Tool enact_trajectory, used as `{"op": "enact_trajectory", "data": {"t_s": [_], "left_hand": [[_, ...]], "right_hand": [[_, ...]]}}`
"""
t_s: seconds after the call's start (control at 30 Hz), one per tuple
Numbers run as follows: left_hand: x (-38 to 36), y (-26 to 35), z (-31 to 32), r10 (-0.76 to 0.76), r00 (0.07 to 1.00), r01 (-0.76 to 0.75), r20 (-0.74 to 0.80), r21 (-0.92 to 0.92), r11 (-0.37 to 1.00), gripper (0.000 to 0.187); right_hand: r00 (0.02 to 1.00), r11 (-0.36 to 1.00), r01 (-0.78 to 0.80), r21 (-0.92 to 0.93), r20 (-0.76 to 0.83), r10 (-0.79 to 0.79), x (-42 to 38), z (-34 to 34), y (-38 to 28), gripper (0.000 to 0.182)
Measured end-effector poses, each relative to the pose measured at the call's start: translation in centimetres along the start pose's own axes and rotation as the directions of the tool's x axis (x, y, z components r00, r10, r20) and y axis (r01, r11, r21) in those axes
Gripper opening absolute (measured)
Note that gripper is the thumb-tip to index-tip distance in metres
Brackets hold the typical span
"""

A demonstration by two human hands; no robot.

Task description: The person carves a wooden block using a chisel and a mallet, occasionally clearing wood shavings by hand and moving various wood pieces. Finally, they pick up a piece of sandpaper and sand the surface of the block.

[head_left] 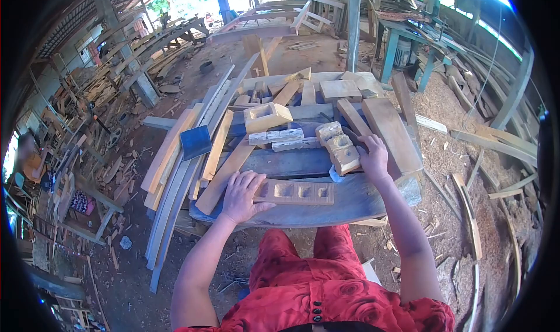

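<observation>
A brown wooden block (297,191) with three square hollows lies along the near edge of the bench. My left hand (240,196) grips its left end, thumb on the near side and fingers over the far side. To the right, my right hand (374,158) is open, thumb and fingers apart, beside a rough, pale hollowed block (340,150). Its fingertips are by the lower end of a wooden strip (353,117); contact is hard to make out. Behind the left hand's block lie whitish flaky wood pieces (286,139) and another hollowed block (267,117).
A thick wooden beam (392,135) lies right of my right hand. Long planks (181,180) overhang the bench's left side, with a dark blue square (195,142) on them. A metal post (353,28) and a green worktable (391,55) stand beyond. A person (32,163) is at far left.
</observation>
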State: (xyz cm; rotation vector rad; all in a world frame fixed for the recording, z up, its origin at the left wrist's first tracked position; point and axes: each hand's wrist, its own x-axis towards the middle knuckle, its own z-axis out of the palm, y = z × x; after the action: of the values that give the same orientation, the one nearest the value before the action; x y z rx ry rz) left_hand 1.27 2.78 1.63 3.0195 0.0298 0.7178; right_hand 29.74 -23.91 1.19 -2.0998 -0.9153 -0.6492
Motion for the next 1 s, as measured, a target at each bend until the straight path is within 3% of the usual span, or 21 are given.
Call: {"op": "enact_trajectory", "data": {"t_s": [0.07, 0.13, 0.17, 0.27, 0.33, 0.37, 0.43, 0.47, 0.63, 0.73, 0.8, 0.83, 0.87, 0.9, 0.93, 0.97, 1.0], "left_hand": [[0.0, -0.1, 0.1, 0.0, 1.0, 0.0, 0.004, 0.001, 1.0, 0.084], [0.0, -0.1, 0.0, 0.003, 1.0, -0.003, 0.004, 0.007, 1.0, 0.084], [-0.1, 0.0, 0.0, -0.016, 1.0, 0.016, 0.027, 0.011, 1.0, 0.083], [-0.3, 0.2, 0.1, -0.053, 0.998, 0.052, 0.039, 0.028, 0.998, 0.082], [-0.3, 0.3, 0.2, -0.07, 0.997, 0.068, 0.03, 0.05, 0.996, 0.082], [-0.3, 0.4, 0.2, -0.081, 0.997, 0.081, 0.011, 0.06, 0.995, 0.082], [-0.7, 0.5, 0.0, -0.098, 0.995, 0.098, -0.003, 0.083, 0.992, 0.082], [-0.8, 0.7, 0.0, -0.108, 0.994, 0.11, -0.026, 0.104, 0.988, 0.081], [-1.3, 1.9, -1.9, -0.144, 0.987, 0.155, -0.067, 0.194, 0.969, 0.079], [-1.6, 2.4, -3.5, -0.226, 0.968, 0.24, -0.105, 0.145, 0.96, 0.076], [-1.1, 2.4, -4.3, -0.435, 0.901, 0.424, -0.006, -0.211, 0.881, 0.073], [-0.6, 2.5, -4.7, -0.435, 0.9, 0.424, -0.005, -0.208, 0.881, 0.073], [-0.1, 2.5, -5.1, -0.504, 0.849, 0.513, 0.161, -0.48, 0.711, 0.072], [0.3, 2.5, -5.3, -0.508, 0.793, 0.579, 0.337, -0.678, 0.453, 0.071], [0.1, 2.0, -4.7, -0.506, 0.766, 0.599, 0.396, -0.726, 0.339, 0.073], [0.7, 2.3, -5.1, -0.504, 0.767, 0.599, 0.397, -0.726, 0.339, 0.073], [1.8, 2.9, -5.9, -0.384, 0.708, 0.63, 0.593, -0.776, -0.038, 0.072]], "right_hand": [[0.999, 0.999, 0.03, -0.035, 0.02, -0.03, -0.6, -0.5, -0.3, 0.025], [0.995, 0.985, -0.047, 0.168, -0.081, 0.061, -1.0, -1.3, -1.1, 0.023], [0.995, 0.984, -0.043, 0.171, -0.083, 0.058, -1.3, -1.9, -1.7, 0.023], [0.996, 0.957, -0.073, 0.282, -0.027, 0.084, -3.3, -3.2, -4.3, 0.039], [0.991, 0.984, 0.132, 0.122, 0.018, -0.135, -4.3, -3.2, -5.9, 0.06], [0.99, 0.981, 0.136, 0.135, 0.015, -0.14, -4.4, -2.8, -6.1, 0.06], [0.991, 0.995, 0.097, -0.005, 0.089, -0.096, -4.8, -2.0, -6.5, 0.075], [0.997, 0.999, 0.03, 0.012, 0.066, -0.03, -4.8, -1.5, -6.6, 0.074], [0.999, 0.999, -0.012, 0.033, 0.04, 0.011, -4.6, -0.7, -5.9, 0.07], [0.999, 0.996, -0.025, 0.091, 0.026, 0.022, -4.6, -0.4, -5.4, 0.066], [1.0, 0.988, -0.02, 0.154, -0.011, 0.021, -4.7, -0.4, -5.1, 0.063], [1.0, 0.987, -0.021, 0.157, -0.01, 0.023, -4.6, -0.4, -5.0, 0.063], [1.0, 0.986, -0.016, 0.168, -0.019, 0.019, -4.6, -0.4, -5.1, 0.063], [0.999, 0.984, -0.009, 0.178, -0.03, 0.015, -4.5, -0.5, -5.2, 0.062], [0.999, 0.984, -0.011, 0.179, -0.032, 0.017, -4.5, -0.4, -5.2, 0.062], [0.999, 0.986, 0.001, 0.168, -0.04, 0.005, -4.5, -0.4, -5.2, 0.062], [0.999, 0.988, 0.012, 0.156, -0.046, -0.005, -4.5, -0.4, -5.2, 0.062]]}}
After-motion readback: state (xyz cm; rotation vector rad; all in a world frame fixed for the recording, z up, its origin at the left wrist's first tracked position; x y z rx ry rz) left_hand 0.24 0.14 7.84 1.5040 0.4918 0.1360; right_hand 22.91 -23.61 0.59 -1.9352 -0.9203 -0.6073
